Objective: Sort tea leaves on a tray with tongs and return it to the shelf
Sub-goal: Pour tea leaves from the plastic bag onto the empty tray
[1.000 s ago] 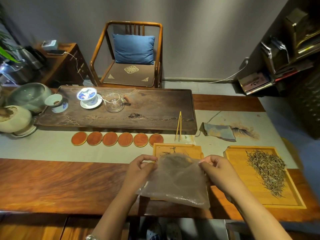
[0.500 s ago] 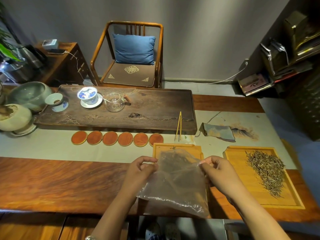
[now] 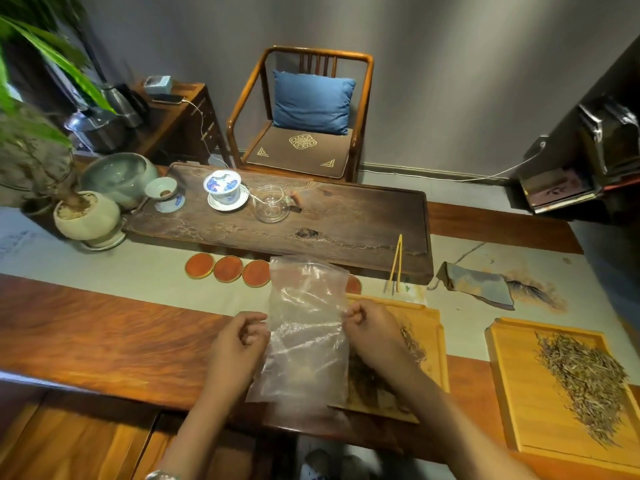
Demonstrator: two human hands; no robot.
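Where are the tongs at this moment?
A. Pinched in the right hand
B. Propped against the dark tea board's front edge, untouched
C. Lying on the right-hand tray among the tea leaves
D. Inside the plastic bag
B: the tongs lean on the dark tea board, while both hands grip the plastic bag.

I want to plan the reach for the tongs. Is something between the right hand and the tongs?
Nothing solid blocks it. The right hand pinches the plastic bag over the near tray. The tongs lean on the dark tea board's edge beyond that tray; only the tray's far rim and bare cloth lie between.
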